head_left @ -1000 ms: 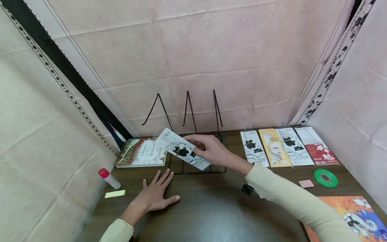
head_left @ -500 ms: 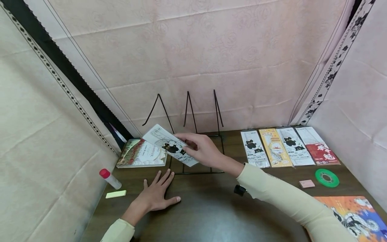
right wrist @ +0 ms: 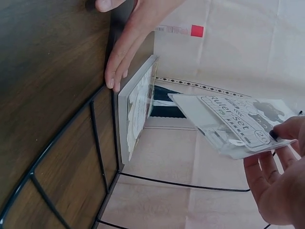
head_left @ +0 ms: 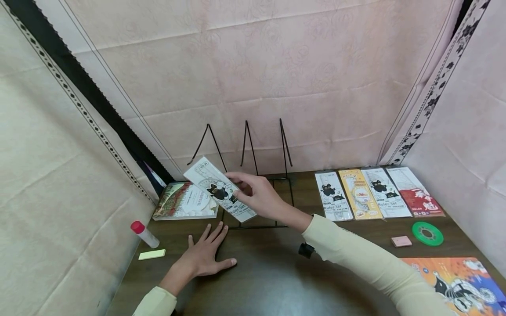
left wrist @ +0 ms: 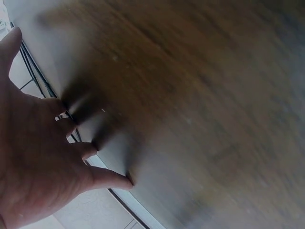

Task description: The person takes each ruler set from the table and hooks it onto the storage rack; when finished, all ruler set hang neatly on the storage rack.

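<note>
While your left hand (head_left: 205, 256) lies flat on the table (head_left: 269, 281) with fingers spread, its fingertips (left wrist: 125, 180) touch the wire rack (head_left: 257, 210) at its front edge. At your ten o'clock a book (head_left: 183, 202) rests on the table. Your right hand (head_left: 257, 197) reaches out to twelve o'clock, pinching a ruler packet (head_left: 219, 189) between thumb and fingers, held tilted in the air over the rack's left side. Its label reads "Ruler Set" beside a black cat. At two o'clock four more packets (head_left: 373, 193) lie in a row, two printed "Ruler Set".
</note>
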### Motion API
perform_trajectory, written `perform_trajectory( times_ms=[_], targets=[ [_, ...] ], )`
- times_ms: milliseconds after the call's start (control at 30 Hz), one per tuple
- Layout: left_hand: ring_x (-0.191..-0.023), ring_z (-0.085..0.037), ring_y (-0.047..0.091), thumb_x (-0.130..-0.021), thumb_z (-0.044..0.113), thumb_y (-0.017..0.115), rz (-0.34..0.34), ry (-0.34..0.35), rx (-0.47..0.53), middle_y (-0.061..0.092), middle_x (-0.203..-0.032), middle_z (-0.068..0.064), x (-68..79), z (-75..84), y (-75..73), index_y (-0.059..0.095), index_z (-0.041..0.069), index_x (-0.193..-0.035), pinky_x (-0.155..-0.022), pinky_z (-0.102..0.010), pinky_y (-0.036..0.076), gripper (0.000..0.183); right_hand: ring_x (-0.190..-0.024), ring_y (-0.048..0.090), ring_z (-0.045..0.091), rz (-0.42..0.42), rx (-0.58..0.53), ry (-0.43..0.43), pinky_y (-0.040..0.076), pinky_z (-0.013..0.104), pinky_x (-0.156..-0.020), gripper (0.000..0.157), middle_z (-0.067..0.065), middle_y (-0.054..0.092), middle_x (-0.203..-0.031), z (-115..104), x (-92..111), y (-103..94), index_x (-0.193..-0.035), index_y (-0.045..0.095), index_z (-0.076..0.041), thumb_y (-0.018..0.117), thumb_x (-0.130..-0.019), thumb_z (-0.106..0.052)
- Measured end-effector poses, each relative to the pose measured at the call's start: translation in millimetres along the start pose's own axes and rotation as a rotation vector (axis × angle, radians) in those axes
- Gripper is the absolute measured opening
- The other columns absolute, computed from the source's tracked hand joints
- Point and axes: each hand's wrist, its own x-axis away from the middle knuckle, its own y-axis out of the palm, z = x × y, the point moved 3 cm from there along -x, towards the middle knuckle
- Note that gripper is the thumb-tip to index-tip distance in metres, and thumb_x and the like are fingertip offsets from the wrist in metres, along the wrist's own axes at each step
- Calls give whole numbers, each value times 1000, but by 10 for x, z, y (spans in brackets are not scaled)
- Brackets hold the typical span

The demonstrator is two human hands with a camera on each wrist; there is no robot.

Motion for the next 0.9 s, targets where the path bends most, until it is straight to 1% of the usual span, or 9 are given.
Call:
perform_trajectory(
  times_ms=[167, 333, 400, 567, 800, 900],
  targets=[
    [-152, -30, 9, -72, 91, 37, 2, 3, -7, 6, -164, 11, -3, -10, 9, 13, 36, -155, -99, -82, 15, 102, -85, 66, 4, 6, 10, 12, 53, 23, -61, 51, -13, 68, -112, 30, -16, 28, -135, 51, -41, 63, -93, -14],
    [-152, -30, 10, -72, 91, 38, -1, 3, -9, 6, -164, 11, -5, -1, 12, 13, 36, -155, -99, -82, 15, 102, -83, 64, 3, 15, 21, 20, 52, 24, -59, 50, -11, 67, -111, 73, -36, 31, -137, 51, -35, 62, -93, -15],
    [-152, -31, 10, -72, 90, 39, -2, 3, -7, 6, -164, 11, -6, 3, 9, 13, 35, -155, -99, -82, 15, 102, -84, 63, 4, 17, 31, 29, 52, 24, -59, 49, -11, 66, -112, 95, -51, 36, -138, 51, -35, 61, -94, -16],
    [-152, -30, 10, -72, 91, 39, -7, -4, -11, 6, -164, 11, -9, 0, 1, 12, 36, -155, -99, -82, 15, 103, -86, 64, 6, 23, 29, 61, 53, 23, -62, 49, -9, 65, -113, 163, -107, 53, -137, 50, -38, 61, -94, -18],
    [-152, -30, 9, -72, 91, 37, 4, -7, -18, 6, -164, 11, -8, -13, 12, 12, 36, -155, -99, -82, 15, 103, -92, 64, 8, 85, -54, 94, 54, 24, -69, 50, -8, 63, -123, 311, -198, 112, -137, 49, -39, 64, -93, -18],
    [-152, -30, 9, -72, 91, 37, 6, -5, -15, 6, -164, 11, -13, -9, 18, 12, 36, -155, -99, -82, 15, 103, -92, 64, 8, 109, -74, 103, 54, 24, -71, 50, -8, 63, -124, 382, -229, 152, -136, 50, -38, 65, -92, -18]
  ],
)
